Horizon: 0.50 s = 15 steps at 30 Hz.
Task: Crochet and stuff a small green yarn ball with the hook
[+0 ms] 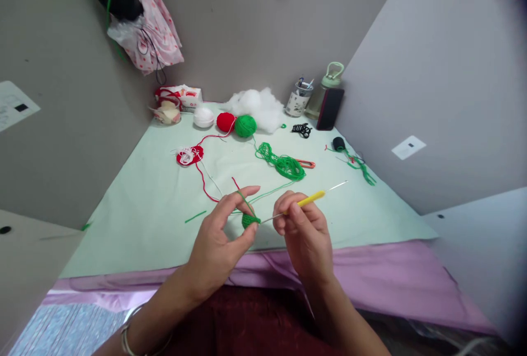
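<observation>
My left hand (224, 235) pinches a small green crocheted piece (250, 220) between thumb and fingers, with green yarn looped over the raised index finger. Closed around the yellow handle of a double-ended crochet hook (312, 198) is my right hand (305, 229). One metal tip of the hook reaches the edge of the green piece; the other points up to the right. A strand of yarn runs back from my left hand toward a loose green yarn tangle (288, 166). Behind it sits a green yarn ball (246, 126).
Red (225, 122) and white yarn balls (203, 117) stand at the back beside white stuffing (257, 107). A red-and-white crocheted piece (190, 155) lies left. Toward the back right are a pen cup (298, 100), bottle (316, 100), phone (330, 109) and black claw clip (302, 129). Grey partitions enclose the table.
</observation>
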### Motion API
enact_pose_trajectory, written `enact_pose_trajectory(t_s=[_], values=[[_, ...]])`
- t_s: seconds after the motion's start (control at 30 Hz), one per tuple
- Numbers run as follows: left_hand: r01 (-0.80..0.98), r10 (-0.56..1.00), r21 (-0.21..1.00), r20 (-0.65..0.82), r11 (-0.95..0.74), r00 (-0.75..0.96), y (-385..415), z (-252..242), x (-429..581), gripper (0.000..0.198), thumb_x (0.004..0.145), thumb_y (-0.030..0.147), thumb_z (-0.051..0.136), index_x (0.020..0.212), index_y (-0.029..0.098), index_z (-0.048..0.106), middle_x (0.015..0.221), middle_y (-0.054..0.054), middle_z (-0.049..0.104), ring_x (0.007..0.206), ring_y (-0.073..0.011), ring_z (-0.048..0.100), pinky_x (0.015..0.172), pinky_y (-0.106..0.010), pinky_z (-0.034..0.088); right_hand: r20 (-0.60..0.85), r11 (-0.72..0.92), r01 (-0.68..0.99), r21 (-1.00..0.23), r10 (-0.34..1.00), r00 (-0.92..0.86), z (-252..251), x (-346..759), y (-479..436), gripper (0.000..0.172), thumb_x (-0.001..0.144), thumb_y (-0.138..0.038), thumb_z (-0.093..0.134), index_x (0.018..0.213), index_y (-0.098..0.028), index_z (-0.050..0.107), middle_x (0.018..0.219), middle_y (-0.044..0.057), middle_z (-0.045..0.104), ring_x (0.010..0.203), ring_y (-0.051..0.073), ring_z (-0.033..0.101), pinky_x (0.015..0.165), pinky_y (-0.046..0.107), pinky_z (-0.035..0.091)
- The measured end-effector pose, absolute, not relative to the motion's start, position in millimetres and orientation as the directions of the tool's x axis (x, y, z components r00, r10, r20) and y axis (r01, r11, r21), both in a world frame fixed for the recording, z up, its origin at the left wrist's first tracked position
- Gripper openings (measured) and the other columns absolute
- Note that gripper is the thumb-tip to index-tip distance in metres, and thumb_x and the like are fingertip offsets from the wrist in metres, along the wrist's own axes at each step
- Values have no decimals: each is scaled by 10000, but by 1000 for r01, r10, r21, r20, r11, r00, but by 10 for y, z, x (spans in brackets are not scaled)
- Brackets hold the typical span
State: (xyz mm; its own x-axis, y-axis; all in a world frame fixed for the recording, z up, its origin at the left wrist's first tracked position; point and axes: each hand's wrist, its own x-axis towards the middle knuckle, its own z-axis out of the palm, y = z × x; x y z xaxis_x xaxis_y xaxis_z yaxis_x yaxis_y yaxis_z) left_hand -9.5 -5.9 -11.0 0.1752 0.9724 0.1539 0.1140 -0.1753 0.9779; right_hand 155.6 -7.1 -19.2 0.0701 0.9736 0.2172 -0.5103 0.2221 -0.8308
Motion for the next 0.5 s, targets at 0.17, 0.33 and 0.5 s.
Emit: enact_pose_trajectory(t_s=[0.17,0.33,0.5], values=[[-24,969,999,53,-49,240,-47,-204,-55,491,897,274,732,1372,310,617,996,-1,656,1107,-214,613,1137,-404,351,249,242,-490,-837,967,52,-274,1470,-85,152,969,-307,694,878,-225,784,816,6,622,618,81,538,547,215,410],[-166,969,984,-24,66,245,-42,-196,-24,546,871,307,788,1386,307,606,964,15,632,1068,-192,617,1076,-352,409,349,364,-282,-888,932,101,-388,1478,-84,132,982,-301,686,952,-267,810,883,21,675,710,111,547,620,249,430],[-201,958,975,-32,92,283,-39,-144,-35,583,901,329,770,1443,318,556,962,24,633,1039,-169,632,1029,-315,434,352,371,-278,-886,928,119,-361,1510,-63,126,977,-308,692,953,-264,807,887,22,701,699,117,552,637,265,442]])
